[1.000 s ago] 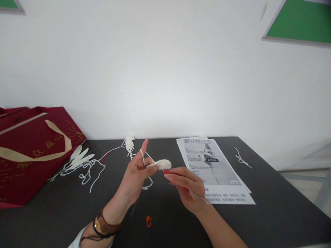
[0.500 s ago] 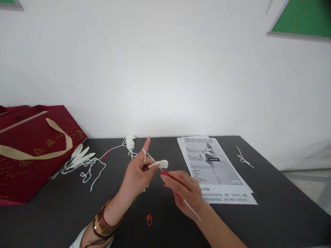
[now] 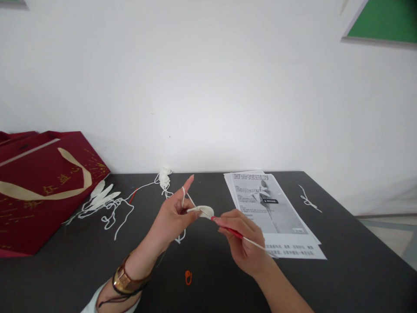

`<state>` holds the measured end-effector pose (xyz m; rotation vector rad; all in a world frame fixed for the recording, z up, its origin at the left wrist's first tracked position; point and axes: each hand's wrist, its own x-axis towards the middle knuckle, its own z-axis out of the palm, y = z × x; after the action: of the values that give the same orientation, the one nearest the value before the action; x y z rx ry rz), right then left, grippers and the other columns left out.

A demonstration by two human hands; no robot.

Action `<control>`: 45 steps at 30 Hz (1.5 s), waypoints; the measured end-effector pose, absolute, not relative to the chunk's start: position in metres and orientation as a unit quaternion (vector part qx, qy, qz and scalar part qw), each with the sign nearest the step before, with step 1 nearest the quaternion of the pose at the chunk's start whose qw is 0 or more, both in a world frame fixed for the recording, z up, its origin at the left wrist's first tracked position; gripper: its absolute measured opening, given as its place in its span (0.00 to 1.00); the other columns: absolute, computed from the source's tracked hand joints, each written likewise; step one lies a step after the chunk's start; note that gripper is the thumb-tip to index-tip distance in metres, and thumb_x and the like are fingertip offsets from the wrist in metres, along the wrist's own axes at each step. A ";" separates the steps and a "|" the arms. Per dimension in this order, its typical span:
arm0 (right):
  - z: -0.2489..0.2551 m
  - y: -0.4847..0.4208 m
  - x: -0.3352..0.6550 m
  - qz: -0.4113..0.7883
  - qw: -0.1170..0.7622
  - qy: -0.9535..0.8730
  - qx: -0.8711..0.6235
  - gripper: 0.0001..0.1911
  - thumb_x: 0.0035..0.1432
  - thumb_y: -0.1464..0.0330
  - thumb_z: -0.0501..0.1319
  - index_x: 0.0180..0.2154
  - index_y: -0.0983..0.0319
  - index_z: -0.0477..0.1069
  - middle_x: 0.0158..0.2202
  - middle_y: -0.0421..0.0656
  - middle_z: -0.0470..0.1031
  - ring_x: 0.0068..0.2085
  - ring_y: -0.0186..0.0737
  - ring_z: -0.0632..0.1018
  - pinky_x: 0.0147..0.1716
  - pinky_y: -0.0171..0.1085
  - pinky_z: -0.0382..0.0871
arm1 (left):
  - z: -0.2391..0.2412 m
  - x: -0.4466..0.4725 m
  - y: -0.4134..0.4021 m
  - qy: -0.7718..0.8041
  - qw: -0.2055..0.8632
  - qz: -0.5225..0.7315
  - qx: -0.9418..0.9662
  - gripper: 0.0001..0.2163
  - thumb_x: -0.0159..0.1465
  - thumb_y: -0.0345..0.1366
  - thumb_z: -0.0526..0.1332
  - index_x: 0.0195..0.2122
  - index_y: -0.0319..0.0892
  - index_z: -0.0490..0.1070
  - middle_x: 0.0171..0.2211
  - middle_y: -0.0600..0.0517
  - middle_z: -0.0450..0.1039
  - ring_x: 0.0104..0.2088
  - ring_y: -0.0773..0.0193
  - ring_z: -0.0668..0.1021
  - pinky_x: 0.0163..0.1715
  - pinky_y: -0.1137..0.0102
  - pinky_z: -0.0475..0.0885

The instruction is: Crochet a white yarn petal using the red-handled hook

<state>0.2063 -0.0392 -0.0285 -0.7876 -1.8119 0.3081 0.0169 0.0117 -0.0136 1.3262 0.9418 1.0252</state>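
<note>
Between thumb and fingers, my left hand [image 3: 172,217] pinches a small white crochet piece [image 3: 206,211]. White yarn [image 3: 190,198] loops round its raised index finger and runs down to the piece. My right hand [image 3: 244,239] grips a crochet hook [image 3: 233,232] by its red handle, the pale rear shaft sticking out past the palm. The hook's tip meets the crochet piece; whether it passes through a stitch is too small to tell. A loose yarn loop [image 3: 181,237] hangs below my left hand.
An orange stitch marker [image 3: 188,277] lies near the front of the black table [image 3: 208,291]. White crocheted petals [image 3: 100,195] and yarn lie beside a dark red bag [image 3: 48,195]. Printed sheets [image 3: 286,217], a yarn bundle [image 3: 165,176] and a tied yarn scrap [image 3: 309,202] lie farther back.
My right hand has shifted slightly right, and the hook now lies flatter, in line with the crochet piece. My left index finger leans further right, and the piece has tilted.
</note>
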 end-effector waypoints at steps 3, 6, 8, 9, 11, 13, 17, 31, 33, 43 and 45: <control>-0.027 -0.038 0.212 0.178 0.543 -0.741 -0.353 0.10 0.62 0.74 0.57 0.44 0.60 0.73 0.34 0.44 0.76 0.34 0.39 0.77 0.31 0.36 0.71 | -0.013 0.015 0.012 0.389 0.599 0.418 0.561 0.41 0.54 0.29 0.66 0.67 0.44 0.48 0.19 0.62 0.63 0.21 0.72 0.60 0.22 0.74 0.53; -0.029 -0.036 0.217 0.244 0.565 -0.695 -0.372 0.08 0.63 0.69 0.57 0.40 0.60 0.74 0.31 0.44 0.76 0.32 0.39 0.76 0.29 0.36 0.70 | -0.013 0.013 0.013 0.385 0.629 0.392 0.550 0.41 0.53 0.28 0.67 0.67 0.44 0.50 0.19 0.62 0.65 0.20 0.71 0.61 0.22 0.73 0.53; -0.030 -0.034 0.219 0.293 0.586 -0.657 -0.373 0.08 0.63 0.67 0.58 0.38 0.61 0.75 0.29 0.43 0.75 0.29 0.38 0.76 0.27 0.35 0.70 | -0.012 0.012 0.013 0.373 0.656 0.373 0.539 0.42 0.51 0.27 0.67 0.66 0.42 0.52 0.19 0.61 0.66 0.20 0.71 0.63 0.23 0.73 0.54; -0.031 -0.033 0.220 0.318 0.598 -0.637 -0.368 0.08 0.63 0.66 0.58 0.37 0.61 0.76 0.27 0.42 0.75 0.28 0.37 0.76 0.26 0.35 0.69 | -0.012 0.012 0.013 0.368 0.668 0.364 0.535 0.42 0.51 0.27 0.68 0.66 0.42 0.52 0.19 0.61 0.67 0.21 0.70 0.63 0.24 0.73 0.54; -0.032 -0.031 0.220 0.366 0.618 -0.601 -0.352 0.09 0.62 0.65 0.59 0.35 0.61 0.76 0.26 0.41 0.74 0.26 0.36 0.75 0.25 0.34 0.69 | -0.010 0.011 0.012 0.360 0.684 0.345 0.532 0.41 0.50 0.26 0.68 0.65 0.42 0.54 0.20 0.60 0.69 0.21 0.70 0.64 0.24 0.72 0.54; -0.032 -0.030 0.221 0.406 0.636 -0.566 -0.334 0.09 0.61 0.64 0.60 0.33 0.62 0.76 0.25 0.41 0.75 0.25 0.35 0.74 0.23 0.33 0.69 | -0.009 0.010 0.012 0.355 0.694 0.330 0.533 0.40 0.49 0.26 0.69 0.64 0.43 0.57 0.20 0.59 0.70 0.21 0.70 0.65 0.23 0.72 0.54; -0.029 -0.026 0.220 0.468 0.662 -0.497 -0.308 0.10 0.59 0.64 0.63 0.31 0.63 0.77 0.24 0.41 0.75 0.22 0.33 0.73 0.21 0.32 0.71 | -0.007 0.009 0.010 0.347 0.698 0.319 0.540 0.36 0.50 0.25 0.69 0.61 0.44 0.64 0.20 0.58 0.71 0.20 0.69 0.65 0.23 0.72 0.54; -0.038 -0.014 0.204 0.668 0.616 -0.254 -0.331 0.12 0.48 0.63 0.71 0.30 0.67 0.78 0.19 0.40 0.77 0.18 0.29 0.74 0.18 0.27 0.74 | -0.018 0.021 0.006 0.386 0.573 0.401 0.601 0.33 0.55 0.31 0.67 0.62 0.46 0.62 0.22 0.58 0.64 0.22 0.67 0.62 0.23 0.71 0.56; -0.037 -0.016 0.202 0.663 0.623 -0.251 -0.332 0.12 0.48 0.64 0.71 0.31 0.67 0.78 0.20 0.40 0.77 0.18 0.29 0.75 0.19 0.26 0.75 | -0.021 0.024 0.006 0.386 0.566 0.409 0.602 0.32 0.55 0.31 0.66 0.62 0.46 0.62 0.22 0.59 0.62 0.23 0.68 0.61 0.23 0.71 0.55; -0.037 -0.021 0.194 0.586 0.661 -0.319 -0.344 0.10 0.54 0.63 0.68 0.33 0.65 0.77 0.24 0.41 0.78 0.22 0.30 0.77 0.23 0.28 0.75 | -0.027 0.028 0.005 0.399 0.549 0.443 0.587 0.29 0.57 0.31 0.66 0.61 0.44 0.64 0.23 0.60 0.57 0.25 0.68 0.59 0.27 0.71 0.57; -0.037 -0.020 0.193 0.582 0.663 -0.322 -0.344 0.10 0.54 0.63 0.67 0.33 0.65 0.77 0.24 0.41 0.78 0.22 0.30 0.77 0.23 0.28 0.74 | -0.026 0.028 0.005 0.405 0.549 0.448 0.577 0.29 0.57 0.32 0.66 0.61 0.44 0.64 0.23 0.60 0.58 0.26 0.68 0.60 0.27 0.71 0.57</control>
<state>0.1930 -0.0201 -0.0370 -0.7772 -0.7277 1.3165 0.0283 0.0052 -0.0262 1.3665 0.9596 1.0610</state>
